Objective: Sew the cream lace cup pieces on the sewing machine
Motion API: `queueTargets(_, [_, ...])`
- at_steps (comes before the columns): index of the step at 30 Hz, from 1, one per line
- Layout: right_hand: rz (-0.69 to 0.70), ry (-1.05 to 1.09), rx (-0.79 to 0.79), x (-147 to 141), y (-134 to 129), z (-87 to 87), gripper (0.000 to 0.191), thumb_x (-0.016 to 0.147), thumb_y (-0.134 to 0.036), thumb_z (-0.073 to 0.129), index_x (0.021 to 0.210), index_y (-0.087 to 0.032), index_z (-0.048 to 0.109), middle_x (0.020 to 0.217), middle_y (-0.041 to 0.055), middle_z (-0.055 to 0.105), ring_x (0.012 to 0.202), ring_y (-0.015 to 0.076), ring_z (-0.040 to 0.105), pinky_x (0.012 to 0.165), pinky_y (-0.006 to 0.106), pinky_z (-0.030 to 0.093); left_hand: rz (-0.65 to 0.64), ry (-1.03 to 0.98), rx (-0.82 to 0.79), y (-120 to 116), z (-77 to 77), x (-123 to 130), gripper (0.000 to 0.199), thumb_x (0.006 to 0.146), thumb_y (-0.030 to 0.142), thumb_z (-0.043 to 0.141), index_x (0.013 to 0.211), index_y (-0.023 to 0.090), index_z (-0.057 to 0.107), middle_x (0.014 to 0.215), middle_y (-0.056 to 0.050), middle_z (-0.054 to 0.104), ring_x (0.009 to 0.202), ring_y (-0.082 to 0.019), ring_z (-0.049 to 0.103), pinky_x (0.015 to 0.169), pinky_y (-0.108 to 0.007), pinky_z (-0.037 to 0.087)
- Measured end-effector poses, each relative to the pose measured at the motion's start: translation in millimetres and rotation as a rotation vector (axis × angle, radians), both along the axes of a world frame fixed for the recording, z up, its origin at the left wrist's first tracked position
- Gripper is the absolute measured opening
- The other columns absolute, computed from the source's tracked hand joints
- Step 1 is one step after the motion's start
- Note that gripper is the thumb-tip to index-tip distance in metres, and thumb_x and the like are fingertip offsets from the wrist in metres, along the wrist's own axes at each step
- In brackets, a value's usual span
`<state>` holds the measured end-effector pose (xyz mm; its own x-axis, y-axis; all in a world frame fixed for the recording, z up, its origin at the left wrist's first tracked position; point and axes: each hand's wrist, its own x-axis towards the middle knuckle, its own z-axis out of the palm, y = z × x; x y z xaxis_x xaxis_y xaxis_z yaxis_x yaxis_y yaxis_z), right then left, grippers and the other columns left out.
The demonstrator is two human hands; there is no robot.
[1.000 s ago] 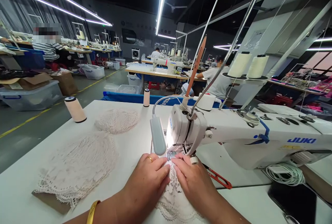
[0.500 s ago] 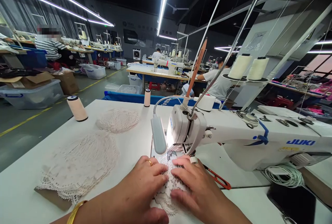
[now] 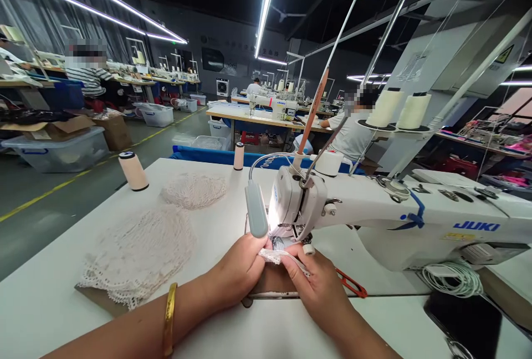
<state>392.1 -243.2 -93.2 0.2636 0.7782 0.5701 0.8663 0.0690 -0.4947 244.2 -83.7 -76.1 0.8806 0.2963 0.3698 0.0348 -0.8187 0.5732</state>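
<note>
Just in front of the needle area of a white sewing machine (image 3: pixel 374 209), my left hand (image 3: pixel 241 267) pinches one end of a white lace piece (image 3: pixel 273 256). The other side of the lace is between the thumb and fingers of my right hand (image 3: pixel 318 278). The lace is bunched and raised between both hands, close to the presser foot. A grey lamp (image 3: pixel 256 209) shines beside the machine head. On the left of the table lie a large lace pile (image 3: pixel 139 254) and a smaller lace pile (image 3: pixel 193 190).
Peach thread cones (image 3: pixel 133 172) (image 3: pixel 238 157) stand near the table's far edge. Red-handled snips (image 3: pixel 351 283) lie right of my right hand. A black phone-like object (image 3: pixel 463 320) and coiled cord (image 3: pixel 453 278) are at the right. People sit at other machines beyond.
Both hands have gone from lying flat on the lace to pinching it. The lace has been gathered up and lifted, baring the brown and metal surface below. The view has shifted slightly.
</note>
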Motion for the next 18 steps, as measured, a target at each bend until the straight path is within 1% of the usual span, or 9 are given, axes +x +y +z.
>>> queueTargets(3, [-0.010, 0.061, 0.031, -3.1, 3.0, 1.0, 0.028, 0.113, -0.034, 0.049, 0.095, -0.026, 0.069, 0.085, 0.0004, 0.078, 0.075, 0.0200, 0.073, 0.069, 0.029, 0.057, -0.019, 0.007, -0.066, -1.6, -1.6, 1.0, 0.013, 0.079, 0.010, 0.048, 0.081, 0.023, 0.048, 0.082, -0.001, 0.063, 0.075, -0.020, 0.057, 0.067, -0.030, 0.045])
queueTargets(6, [-0.003, 0.099, 0.067, -4.8, 5.0, 1.9, 0.026, 0.112, -0.032, 0.052, 0.094, -0.026, 0.070, 0.084, -0.0008, 0.078, 0.075, 0.0184, 0.074, 0.069, 0.027, 0.057, -0.028, -0.005, -0.094, -1.5, -6.0, 3.7, 0.015, 0.076, 0.010, 0.052, 0.073, 0.022, 0.044, 0.077, 0.000, 0.059, 0.073, -0.019, 0.056, 0.066, -0.029, 0.042])
queueTargets(10, [0.001, 0.118, 0.075, -4.3, 6.0, 1.2, 0.026, 0.111, -0.032, 0.052, 0.094, -0.026, 0.071, 0.083, -0.0004, 0.078, 0.074, 0.0188, 0.073, 0.069, 0.027, 0.056, -0.054, -0.015, -0.133, -1.2, -7.6, 6.3, 0.018, 0.081, 0.011, 0.055, 0.066, 0.021, 0.049, 0.073, 0.001, 0.057, 0.071, -0.017, 0.056, 0.066, -0.027, 0.044])
queueTargets(14, [-0.003, 0.126, 0.022, -2.3, 5.2, -2.2, 0.028, 0.112, -0.034, 0.051, 0.093, -0.025, 0.070, 0.086, 0.0006, 0.078, 0.078, 0.0192, 0.074, 0.068, 0.027, 0.055, -0.062, -0.019, -0.179, -1.4, -7.3, 5.9, 0.022, 0.085, 0.015, 0.062, 0.064, 0.019, 0.056, 0.075, 0.001, 0.057, 0.073, -0.016, 0.059, 0.068, -0.026, 0.046])
queueTargets(18, [-0.004, 0.118, -0.035, -2.2, 3.5, -3.4, 0.030, 0.112, -0.035, 0.049, 0.091, -0.026, 0.067, 0.087, 0.0007, 0.078, 0.079, 0.0197, 0.073, 0.066, 0.027, 0.053, -0.078, -0.021, -0.216, -2.0, -6.0, 4.8, 0.028, 0.089, 0.020, 0.067, 0.064, 0.018, 0.057, 0.075, 0.001, 0.057, 0.076, -0.017, 0.060, 0.070, -0.026, 0.046])
